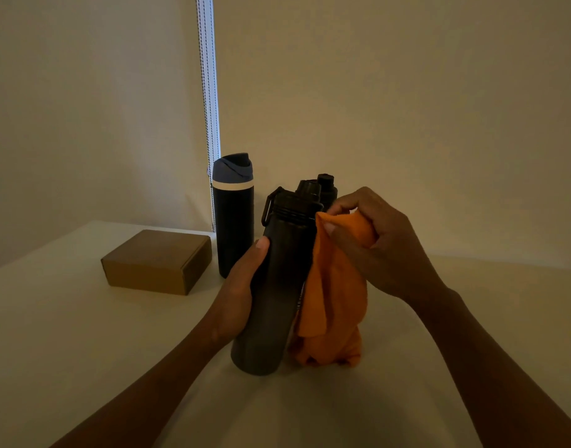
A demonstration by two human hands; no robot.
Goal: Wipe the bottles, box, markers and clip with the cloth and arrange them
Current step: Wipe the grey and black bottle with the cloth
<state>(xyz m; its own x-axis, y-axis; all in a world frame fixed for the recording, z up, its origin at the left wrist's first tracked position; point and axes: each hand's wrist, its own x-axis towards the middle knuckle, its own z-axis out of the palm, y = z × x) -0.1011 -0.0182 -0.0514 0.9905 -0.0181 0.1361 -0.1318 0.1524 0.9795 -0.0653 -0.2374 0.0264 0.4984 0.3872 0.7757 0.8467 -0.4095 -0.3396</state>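
First: Your left hand point(242, 286) grips the tall dark grey matte bottle point(274, 286) round its middle, thumb up the front; the bottle leans, its base low by the white desk point(84, 334); whether it rests there I cannot tell.

Second: Your right hand point(374, 234) has its fingers point(348, 205) bunched round the top of the orange cloth point(336, 286), pressed to the bottle's right side just under its black cap; the rest of the cloth hangs down to the desk.

First: So you are on the bottle-wiping step, I'd judge, and early in the task; the brown cardboard box point(158, 261) and the dark bottle with a blue lid point(234, 221) stand behind to your left; a third, black-capped bottle point(326, 185) stands behind the held one; no markers or clip are in view.

Second: Next, I think, draw the cloth down the body while your left hand turns the bottle; grip firmly, since a smooth wall may slip; then set it upright beside the others.
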